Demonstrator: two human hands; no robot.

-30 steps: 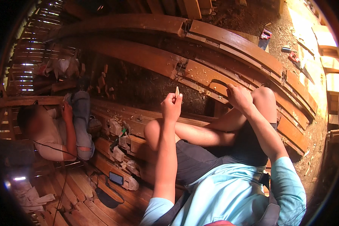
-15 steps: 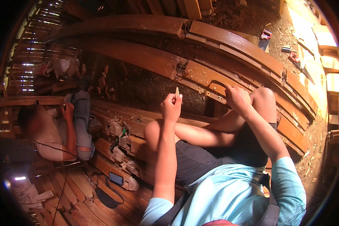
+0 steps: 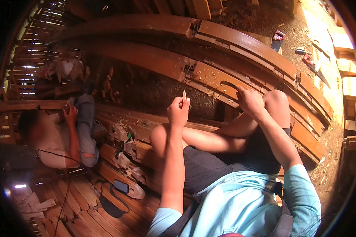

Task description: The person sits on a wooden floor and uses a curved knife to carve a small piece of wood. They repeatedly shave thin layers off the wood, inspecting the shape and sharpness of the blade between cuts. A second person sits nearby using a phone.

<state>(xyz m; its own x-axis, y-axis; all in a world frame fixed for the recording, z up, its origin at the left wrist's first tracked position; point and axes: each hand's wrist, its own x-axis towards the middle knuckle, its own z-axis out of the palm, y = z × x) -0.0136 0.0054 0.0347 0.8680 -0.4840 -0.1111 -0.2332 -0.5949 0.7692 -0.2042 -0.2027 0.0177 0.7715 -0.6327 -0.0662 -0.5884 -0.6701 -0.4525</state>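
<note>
My left hand (image 3: 178, 112) is closed, pinching a small pale pointed wood piece (image 3: 184, 95) upright between thumb and fingers. Above my right knee is my right hand (image 3: 250, 101), closed with its forefinger reaching left. From its fingertips a thin dark curved blade (image 3: 228, 83) runs left over the plank; its handle is hidden in the fist. Beneath it lies a brown wooden plank (image 3: 213, 75) strewn with pale shavings. The two hands are apart, with my crossed legs below them.
Another person (image 3: 53, 138) sits at the left. Long timber beams (image 3: 146, 24) cross the far side. Two red-handled saws (image 3: 279, 35) lie on the ground at far right. A phone (image 3: 121, 186), a black cap (image 3: 114, 206) and a green-handled tool (image 3: 124, 145) rest on timber at lower left.
My left hand has shifted slightly left with the wood piece, which shows a wider side. My right hand has moved slightly; its grip looks the same.
</note>
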